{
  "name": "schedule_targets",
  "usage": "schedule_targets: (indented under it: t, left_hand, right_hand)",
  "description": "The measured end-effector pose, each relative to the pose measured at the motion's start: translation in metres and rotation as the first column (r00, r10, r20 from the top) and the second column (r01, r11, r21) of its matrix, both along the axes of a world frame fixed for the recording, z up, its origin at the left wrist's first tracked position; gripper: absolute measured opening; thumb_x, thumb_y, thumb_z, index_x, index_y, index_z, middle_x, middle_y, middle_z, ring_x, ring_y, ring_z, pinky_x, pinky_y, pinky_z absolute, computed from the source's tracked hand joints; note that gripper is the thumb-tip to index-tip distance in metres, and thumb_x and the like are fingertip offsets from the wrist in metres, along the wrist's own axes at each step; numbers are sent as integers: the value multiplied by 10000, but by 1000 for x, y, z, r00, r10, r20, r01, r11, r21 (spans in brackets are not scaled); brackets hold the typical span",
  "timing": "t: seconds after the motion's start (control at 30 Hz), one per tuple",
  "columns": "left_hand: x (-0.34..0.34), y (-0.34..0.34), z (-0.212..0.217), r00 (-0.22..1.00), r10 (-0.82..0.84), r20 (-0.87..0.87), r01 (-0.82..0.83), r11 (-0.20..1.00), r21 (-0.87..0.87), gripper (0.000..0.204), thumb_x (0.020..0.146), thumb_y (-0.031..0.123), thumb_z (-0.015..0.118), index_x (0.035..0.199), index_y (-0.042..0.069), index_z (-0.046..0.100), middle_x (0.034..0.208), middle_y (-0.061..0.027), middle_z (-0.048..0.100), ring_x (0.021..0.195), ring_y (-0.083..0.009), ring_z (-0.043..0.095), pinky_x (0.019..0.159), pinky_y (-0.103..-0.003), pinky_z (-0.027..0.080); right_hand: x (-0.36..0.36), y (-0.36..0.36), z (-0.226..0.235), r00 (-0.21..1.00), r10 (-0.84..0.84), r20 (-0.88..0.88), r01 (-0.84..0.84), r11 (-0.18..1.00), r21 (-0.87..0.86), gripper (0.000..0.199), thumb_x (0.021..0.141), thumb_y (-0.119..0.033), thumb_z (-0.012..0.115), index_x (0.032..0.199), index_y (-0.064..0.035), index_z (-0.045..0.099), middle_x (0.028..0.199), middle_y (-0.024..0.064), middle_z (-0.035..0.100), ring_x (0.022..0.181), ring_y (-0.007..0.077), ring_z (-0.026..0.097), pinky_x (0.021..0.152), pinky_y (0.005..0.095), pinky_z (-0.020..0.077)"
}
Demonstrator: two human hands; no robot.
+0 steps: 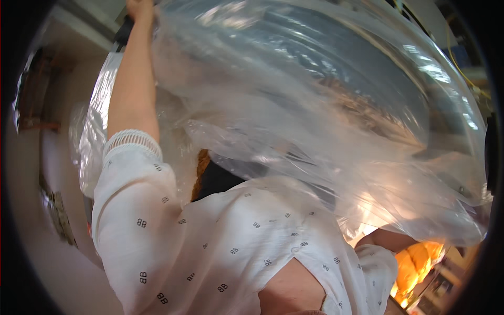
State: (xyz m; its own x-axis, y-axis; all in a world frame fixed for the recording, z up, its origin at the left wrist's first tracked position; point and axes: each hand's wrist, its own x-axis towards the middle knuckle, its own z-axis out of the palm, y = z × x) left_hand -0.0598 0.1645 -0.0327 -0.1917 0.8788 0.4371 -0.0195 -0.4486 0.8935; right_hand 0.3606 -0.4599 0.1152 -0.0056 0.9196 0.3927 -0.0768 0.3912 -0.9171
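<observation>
A large clear plastic sheet (252, 105) billows in front of me, from the upper edge down to the lower right. My left arm reaches up and away. Only part of my left hand (139, 8) shows at the upper edge, beside the sheet's left side. The frame cuts off its fingers, so its grip cannot be made out. My right arm (386, 240) stretches out to the right behind the plastic, and the right hand cannot be seen. Dark surfaces and a brownish patch show blurred through the film.
More crinkled clear plastic (100, 115) hangs left of my left arm. A bright orange bundle (417, 265) is at the lower right, below my right arm. A yellow cord (452, 52) runs along the far right. Dark fabric (218, 178) lies just beyond my chest.
</observation>
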Motion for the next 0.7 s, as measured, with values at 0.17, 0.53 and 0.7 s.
schedule_targets:
  t: [0.17,0.53,0.7]
  left_hand:
    - [-86,27,-2,754,380,-536,-323,925,202,293,776,280,625,932,35,593,890,-103,613,816,-212,583,764,-310,453]
    - [36,-68,6,737,401,-544,-334,916,223,238,847,208,515,961,2,541,950,-169,572,898,-324,542,811,-375,405]
    - [0,-75,12,584,502,-638,-367,864,344,228,870,189,479,972,-7,532,959,-191,558,891,-353,536,793,-386,408]
  right_hand:
    - [28,-39,-15,961,-276,5,275,959,67,369,958,-258,322,1189,-14,475,1086,111,516,1022,167,505,912,268,402]
    - [279,-195,115,-919,19,393,387,225,894,268,865,-203,514,1099,-85,571,1073,103,588,978,289,549,823,385,427]
    - [135,-37,16,-577,-491,652,363,562,744,399,847,-128,499,1244,-166,491,1269,54,484,1196,212,427,989,368,324]
